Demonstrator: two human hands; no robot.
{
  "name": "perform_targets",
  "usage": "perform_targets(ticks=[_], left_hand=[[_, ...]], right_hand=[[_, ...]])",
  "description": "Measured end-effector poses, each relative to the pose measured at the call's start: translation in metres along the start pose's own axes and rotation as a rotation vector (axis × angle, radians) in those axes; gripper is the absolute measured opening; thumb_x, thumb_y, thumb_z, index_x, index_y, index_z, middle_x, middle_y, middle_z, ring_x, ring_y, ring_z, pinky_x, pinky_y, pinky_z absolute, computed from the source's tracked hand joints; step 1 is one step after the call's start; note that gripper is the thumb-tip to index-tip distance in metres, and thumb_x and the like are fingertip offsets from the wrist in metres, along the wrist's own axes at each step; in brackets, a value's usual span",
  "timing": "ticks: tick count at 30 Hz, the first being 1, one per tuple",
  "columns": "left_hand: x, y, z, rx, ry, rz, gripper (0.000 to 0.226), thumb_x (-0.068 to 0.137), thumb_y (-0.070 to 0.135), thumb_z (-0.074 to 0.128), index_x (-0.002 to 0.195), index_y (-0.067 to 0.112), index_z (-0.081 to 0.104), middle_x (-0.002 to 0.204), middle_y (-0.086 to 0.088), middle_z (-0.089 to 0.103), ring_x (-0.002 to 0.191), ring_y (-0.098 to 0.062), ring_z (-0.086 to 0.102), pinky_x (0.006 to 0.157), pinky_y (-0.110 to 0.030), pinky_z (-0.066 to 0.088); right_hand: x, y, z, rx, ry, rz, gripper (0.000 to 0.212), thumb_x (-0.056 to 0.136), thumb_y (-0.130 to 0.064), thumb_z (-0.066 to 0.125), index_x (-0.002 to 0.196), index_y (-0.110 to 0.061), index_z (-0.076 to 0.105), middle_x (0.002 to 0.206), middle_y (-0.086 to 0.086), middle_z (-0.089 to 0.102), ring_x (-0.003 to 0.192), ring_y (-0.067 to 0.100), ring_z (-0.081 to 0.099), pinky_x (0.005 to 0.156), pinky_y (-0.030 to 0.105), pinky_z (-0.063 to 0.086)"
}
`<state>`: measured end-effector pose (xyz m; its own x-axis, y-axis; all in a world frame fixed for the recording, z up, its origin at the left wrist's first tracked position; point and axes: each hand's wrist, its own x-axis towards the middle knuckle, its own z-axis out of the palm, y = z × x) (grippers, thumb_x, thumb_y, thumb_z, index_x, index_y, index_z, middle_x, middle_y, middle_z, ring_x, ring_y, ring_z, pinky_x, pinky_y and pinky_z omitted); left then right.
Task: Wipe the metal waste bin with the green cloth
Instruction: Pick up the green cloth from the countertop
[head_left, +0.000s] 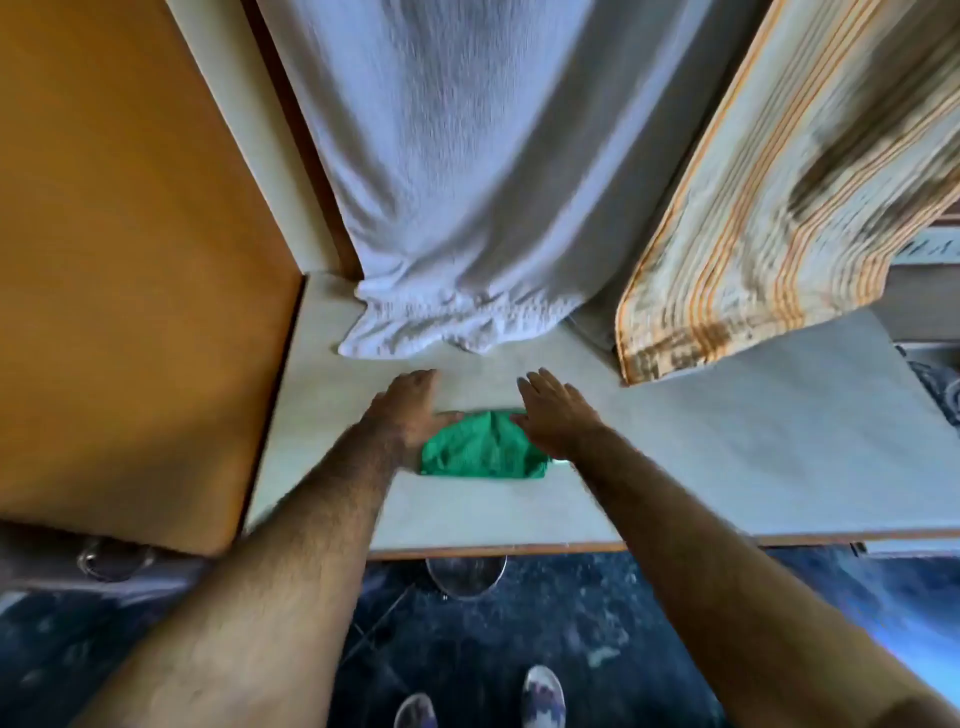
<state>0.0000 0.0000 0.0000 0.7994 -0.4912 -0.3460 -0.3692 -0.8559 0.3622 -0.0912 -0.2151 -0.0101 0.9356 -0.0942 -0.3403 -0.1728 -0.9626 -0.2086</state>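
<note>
A folded green cloth (480, 447) lies flat on the pale tabletop (727, 457), close to its front edge. My left hand (410, 402) rests palm down at the cloth's left corner, fingers stretched out. My right hand (556, 410) lies palm down over the cloth's upper right corner, fingers also extended. Neither hand grips the cloth. Below the table's front edge a round shiny metal object (466, 577), possibly the waste bin, shows partly; the tabletop hides most of it.
A white towel (467, 182) hangs down onto the back of the table. A striped orange and beige cloth (779, 208) hangs at the right. An orange wooden panel (130, 260) walls the left side. Below is a dark speckled floor (519, 649) with my shoes (543, 693).
</note>
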Motion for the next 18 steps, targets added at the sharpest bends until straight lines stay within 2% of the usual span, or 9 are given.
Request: perform_targets(ticks=[4,7,10,12,14,18], left_hand=[[0.004,-0.011,0.039,0.064,-0.043,-0.036,0.076,0.092,0.046,0.061,0.152,0.011,0.031,0.159,-0.013,0.036,0.145,-0.031,0.035,0.114,-0.047,0.038],[0.01,-0.016,0.061,0.093,0.026,-0.014,0.064,0.09,0.037,0.067,0.143,0.009,0.044,0.149,-0.012,0.044,0.136,-0.032,0.043,0.107,-0.046,0.044],[0.015,-0.014,0.066,0.086,0.063,-0.013,0.056,0.086,0.032,0.073,0.133,0.01,0.052,0.134,-0.013,0.053,0.126,-0.033,0.048,0.101,-0.047,0.047],[0.017,-0.01,0.066,0.039,0.066,-0.035,0.05,0.082,0.028,0.077,0.125,0.009,0.059,0.126,-0.014,0.057,0.12,-0.033,0.052,0.1,-0.045,0.048],[0.014,-0.007,0.064,-0.018,0.05,-0.055,0.041,0.079,0.024,0.079,0.115,0.007,0.067,0.119,-0.016,0.059,0.113,-0.033,0.058,0.095,-0.038,0.049],[-0.002,-0.011,0.057,-0.334,-0.017,-0.132,0.033,0.075,0.016,0.081,0.105,0.014,0.067,0.104,-0.006,0.065,0.089,-0.02,0.06,0.063,-0.023,0.044]], right_hand=[[0.002,0.005,0.037,0.03,-0.044,0.041,0.064,0.099,-0.032,0.046,0.153,-0.008,0.02,0.163,0.012,0.02,0.152,0.028,0.014,0.121,0.049,0.021],[0.007,0.008,0.055,0.076,0.005,0.053,0.069,0.086,-0.017,0.063,0.146,-0.009,0.031,0.151,0.012,0.035,0.14,0.031,0.034,0.113,0.048,0.037],[0.013,0.004,0.057,0.127,0.038,0.092,0.072,0.078,-0.006,0.061,0.145,-0.011,0.034,0.141,0.013,0.043,0.131,0.034,0.041,0.105,0.048,0.044],[0.013,-0.002,0.053,0.126,0.066,0.129,0.062,0.078,-0.001,0.055,0.138,-0.01,0.043,0.133,0.014,0.048,0.126,0.034,0.044,0.1,0.049,0.046],[0.011,-0.004,0.05,0.104,0.096,0.162,0.043,0.079,-0.001,0.051,0.121,-0.009,0.057,0.122,0.014,0.051,0.119,0.034,0.047,0.093,0.046,0.049],[-0.005,-0.002,0.043,0.232,0.038,0.216,0.022,0.074,-0.005,0.056,0.094,-0.008,0.064,0.099,0.013,0.057,0.103,0.033,0.057,0.071,0.035,0.048]])
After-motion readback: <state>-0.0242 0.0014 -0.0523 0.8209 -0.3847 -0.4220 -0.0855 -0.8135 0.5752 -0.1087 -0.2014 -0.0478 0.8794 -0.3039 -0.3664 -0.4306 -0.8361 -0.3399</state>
